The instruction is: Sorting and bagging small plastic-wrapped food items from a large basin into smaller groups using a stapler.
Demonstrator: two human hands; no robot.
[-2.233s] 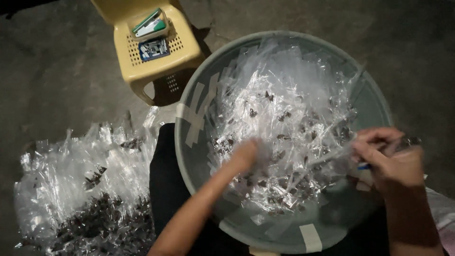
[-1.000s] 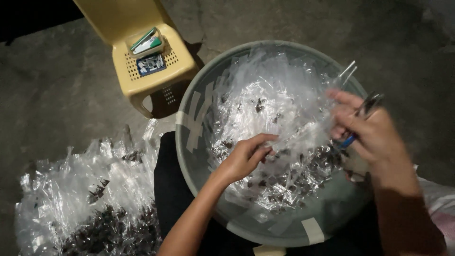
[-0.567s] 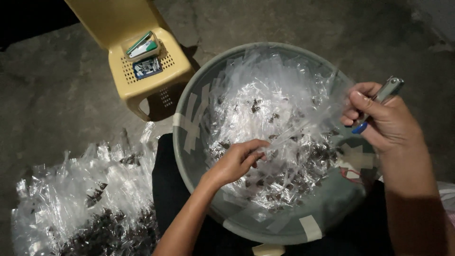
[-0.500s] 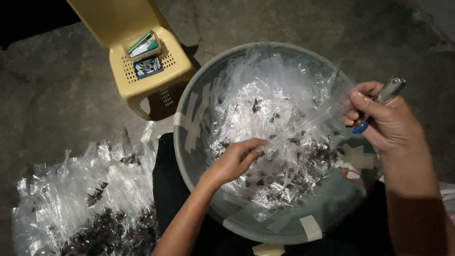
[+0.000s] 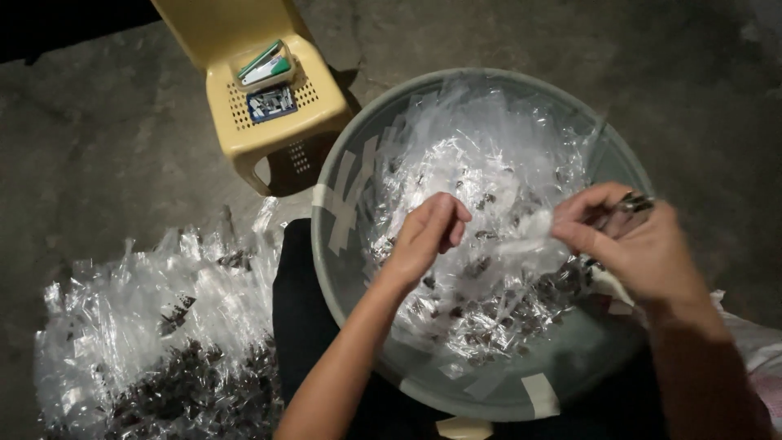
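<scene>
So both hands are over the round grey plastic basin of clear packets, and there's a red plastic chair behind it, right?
Not quite: the head view shows a yellow plastic chair, not red. Both the left hand and right hand are over the round grey plastic basin of clear packets.

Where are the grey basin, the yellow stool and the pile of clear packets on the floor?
grey basin (image 5: 346,281), head view, left inner wall.
yellow stool (image 5: 322,102), head view, seat's right edge.
pile of clear packets (image 5: 155,326), head view, middle of heap.

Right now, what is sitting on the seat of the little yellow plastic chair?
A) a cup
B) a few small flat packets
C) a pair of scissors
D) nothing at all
B: small flat packets, green-white and blue, lie on the yellow chair beside the grey basin.
</scene>
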